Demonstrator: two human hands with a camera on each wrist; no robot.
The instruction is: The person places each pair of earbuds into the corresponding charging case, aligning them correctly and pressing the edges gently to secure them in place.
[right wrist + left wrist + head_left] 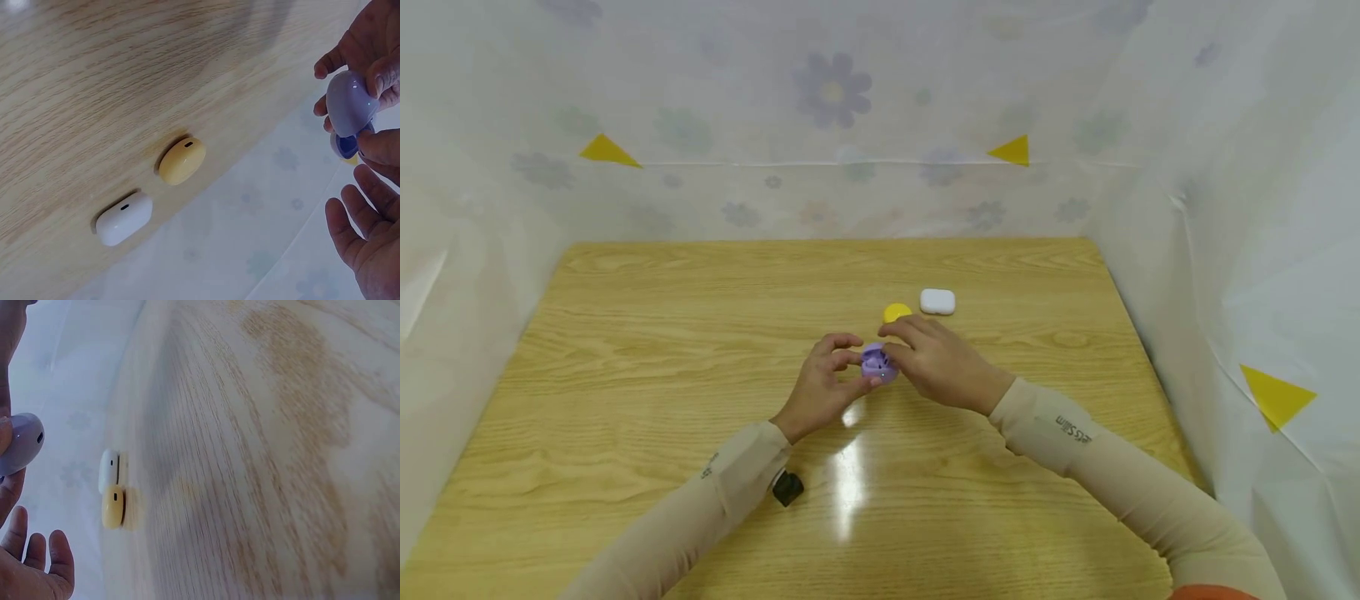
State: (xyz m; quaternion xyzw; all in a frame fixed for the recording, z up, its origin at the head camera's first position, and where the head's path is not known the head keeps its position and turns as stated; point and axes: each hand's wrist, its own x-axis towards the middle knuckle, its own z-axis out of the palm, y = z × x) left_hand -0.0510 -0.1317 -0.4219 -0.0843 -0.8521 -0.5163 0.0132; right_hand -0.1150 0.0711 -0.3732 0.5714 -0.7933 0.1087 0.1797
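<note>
A glossy purple earbud case (880,375) is held with its lid raised, above the table in the left wrist view. My left hand (822,389) grips it from the left, thumb at the front and fingers behind. Inside the case, in the head view, a small lavender earbud (873,364) shows. My right hand (946,367) comes from the right, its thumb and forefinger brought together at the case's opening. What lies between those two fingertips is hidden, so I cannot tell whether they pinch an earbud. In the right wrist view its other fingers (350,228) are spread away from the case.
Just beyond the hands, a rounded yellow case (896,312) lies on the wooden table (662,333), partly overlapped by my right hand. A white case (937,302) lies right of it. Floral white sheeting (850,200) encloses the back and sides. A small black device (787,488) shows at my left wrist.
</note>
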